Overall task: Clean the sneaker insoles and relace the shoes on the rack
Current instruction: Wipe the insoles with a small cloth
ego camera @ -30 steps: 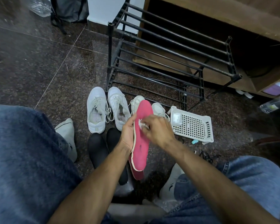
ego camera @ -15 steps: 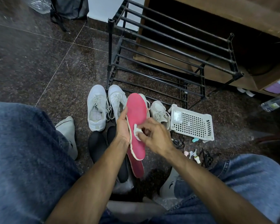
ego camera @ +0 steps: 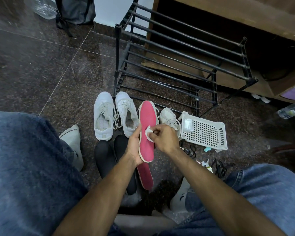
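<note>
My left hand (ego camera: 134, 145) grips a pink insole (ego camera: 147, 120) by its left edge and holds it upright over the floor. My right hand (ego camera: 165, 138) pinches a small white wipe (ego camera: 148, 133) and presses it on the insole's middle. A second pink insole (ego camera: 146, 176) lies on the floor below it, beside two black insoles (ego camera: 106, 159). Two white sneakers (ego camera: 103, 116) with loose laces stand to the left, and another white sneaker (ego camera: 169, 119) is partly hidden behind my right hand. The black shoe rack (ego camera: 177, 53) stands bare behind them.
A white perforated plastic basket (ego camera: 204, 132) lies right of the sneakers, with small bottles and dark laces (ego camera: 218, 167) on the floor near it. My jeans-covered knees (ego camera: 24, 167) flank the scene. A wooden cabinet (ego camera: 245, 12) sits behind the rack, and a plastic bottle (ego camera: 291, 110) lies far right.
The wipe in my right hand slid from the insole's upper part down to its middle. The insole shifted a little higher and to the left in my left hand.
</note>
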The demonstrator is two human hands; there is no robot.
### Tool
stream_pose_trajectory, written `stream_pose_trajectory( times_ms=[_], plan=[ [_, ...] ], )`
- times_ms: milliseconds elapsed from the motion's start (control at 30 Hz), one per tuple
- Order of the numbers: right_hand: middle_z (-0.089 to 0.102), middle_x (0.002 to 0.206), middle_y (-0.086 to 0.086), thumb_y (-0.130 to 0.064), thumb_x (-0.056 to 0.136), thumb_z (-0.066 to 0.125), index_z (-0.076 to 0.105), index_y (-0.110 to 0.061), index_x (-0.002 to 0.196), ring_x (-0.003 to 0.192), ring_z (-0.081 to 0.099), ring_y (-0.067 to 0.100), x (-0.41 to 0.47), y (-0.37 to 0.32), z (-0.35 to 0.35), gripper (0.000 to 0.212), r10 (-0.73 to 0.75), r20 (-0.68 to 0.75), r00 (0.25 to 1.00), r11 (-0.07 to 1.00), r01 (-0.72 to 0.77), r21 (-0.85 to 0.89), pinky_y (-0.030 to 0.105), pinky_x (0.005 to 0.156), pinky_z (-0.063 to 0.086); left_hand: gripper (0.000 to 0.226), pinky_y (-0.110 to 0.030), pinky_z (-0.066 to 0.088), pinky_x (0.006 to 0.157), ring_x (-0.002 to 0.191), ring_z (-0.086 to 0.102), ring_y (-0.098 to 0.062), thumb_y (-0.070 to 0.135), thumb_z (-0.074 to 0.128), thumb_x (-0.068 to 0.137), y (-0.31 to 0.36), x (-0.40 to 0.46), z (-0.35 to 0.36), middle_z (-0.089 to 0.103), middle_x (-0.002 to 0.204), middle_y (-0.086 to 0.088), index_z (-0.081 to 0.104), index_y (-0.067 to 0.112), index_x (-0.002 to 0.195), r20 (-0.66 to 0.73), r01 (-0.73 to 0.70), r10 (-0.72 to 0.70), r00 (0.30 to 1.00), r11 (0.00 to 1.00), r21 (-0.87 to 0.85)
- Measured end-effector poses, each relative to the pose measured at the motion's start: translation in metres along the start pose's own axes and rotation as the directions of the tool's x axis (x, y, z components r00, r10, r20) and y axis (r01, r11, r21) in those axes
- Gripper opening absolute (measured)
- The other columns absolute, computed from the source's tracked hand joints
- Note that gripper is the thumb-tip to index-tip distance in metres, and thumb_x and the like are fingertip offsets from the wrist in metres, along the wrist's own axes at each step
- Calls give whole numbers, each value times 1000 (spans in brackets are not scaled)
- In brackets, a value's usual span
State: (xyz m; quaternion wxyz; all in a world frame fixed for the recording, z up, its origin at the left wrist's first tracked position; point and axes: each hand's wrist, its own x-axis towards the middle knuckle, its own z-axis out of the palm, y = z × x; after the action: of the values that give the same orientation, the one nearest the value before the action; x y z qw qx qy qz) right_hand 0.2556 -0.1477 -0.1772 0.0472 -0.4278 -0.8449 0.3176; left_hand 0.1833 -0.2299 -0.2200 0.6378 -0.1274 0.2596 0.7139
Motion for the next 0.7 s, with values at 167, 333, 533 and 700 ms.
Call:
stream_pose_trajectory(
  times_ms=[167, 333, 533, 700],
  plan=[
    [70, 100, 0, -16, 84, 66, 74, -15, 98, 76, 62, 17, -35, -7, 0, 17, -279, 244, 929, 943, 312, -111, 32, 76, 52, 66, -42, 58, 81, 98, 69, -28, 60, 41, 93, 8, 8, -8, 65, 121, -18, 59, 5, 124, -27, 34, -35, 999, 999, -38],
    [68, 94, 1, -19, 83, 62, 73, -14, 93, 82, 62, 23, -28, -9, -7, 16, -277, 165, 947, 929, 308, -207, 38, 77, 52, 67, -40, 54, 86, 94, 66, -27, 59, 42, 92, 5, 8, -3, 65, 113, -14, 59, 4, 127, -20, 58, -58, 998, 998, -33],
    [61, 62, -11, -18, 79, 66, 75, -17, 84, 55, 54, 7, -34, -17, 5, 10, -155, 172, 973, 985, 164, -43, 27, 60, 47, 59, -38, 60, 74, 81, 71, -27, 53, 43, 95, 14, 8, -7, 72, 95, -15, 67, 1, 107, -39, -27, 23, 999, 995, -99],
    [67, 69, -7, -19, 78, 68, 75, -17, 84, 62, 61, 14, -38, -15, -2, 10, -166, 153, 974, 983, 176, -53, 33, 64, 54, 55, -38, 61, 69, 77, 72, -27, 52, 44, 95, 12, 8, -1, 72, 93, -15, 63, 2, 109, -13, -16, 14, 1000, 994, -107]
  ],
)
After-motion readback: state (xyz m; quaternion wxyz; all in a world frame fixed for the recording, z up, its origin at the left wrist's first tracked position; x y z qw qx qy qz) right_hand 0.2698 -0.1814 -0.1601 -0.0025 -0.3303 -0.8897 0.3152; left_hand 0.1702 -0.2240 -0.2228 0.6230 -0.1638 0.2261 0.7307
